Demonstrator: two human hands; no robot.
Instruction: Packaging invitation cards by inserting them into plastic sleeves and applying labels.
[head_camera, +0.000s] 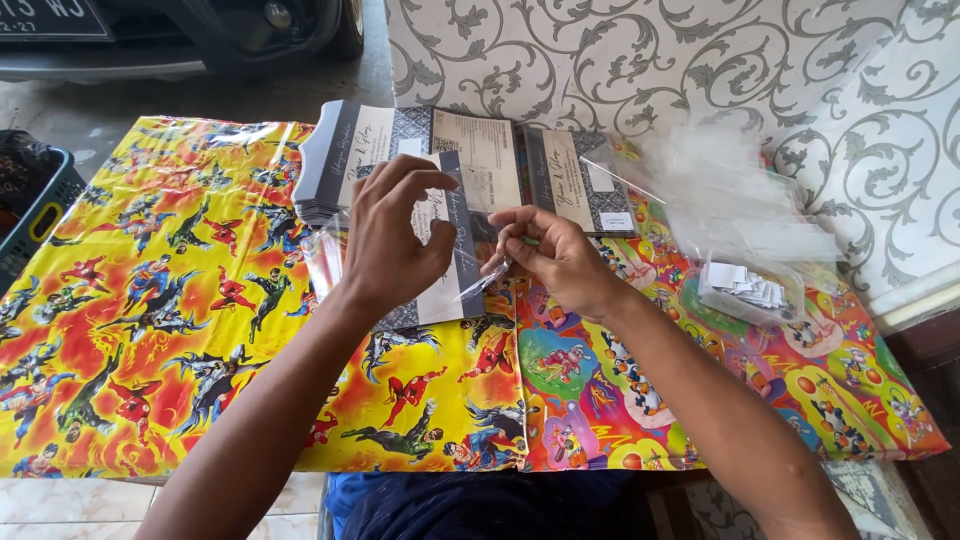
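Holding grey-and-cream card (440, 250) in clear sleeve (485, 280), left hand (390, 240), right hand (555, 255)

Two hands (480, 245), perhaps three card stacks (340, 165), two plastic bags (730, 200).

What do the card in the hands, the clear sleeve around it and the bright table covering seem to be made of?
The card looks like matte printed paper stock: it stays flat and stiff, with no shine. The clear sleeve pinched by the right hand seems thin glossy plastic film: see-through, with glints. The table covering is probably glossy wrapping paper or plastic sheet, since it shines and creases. The left hand holds the card.
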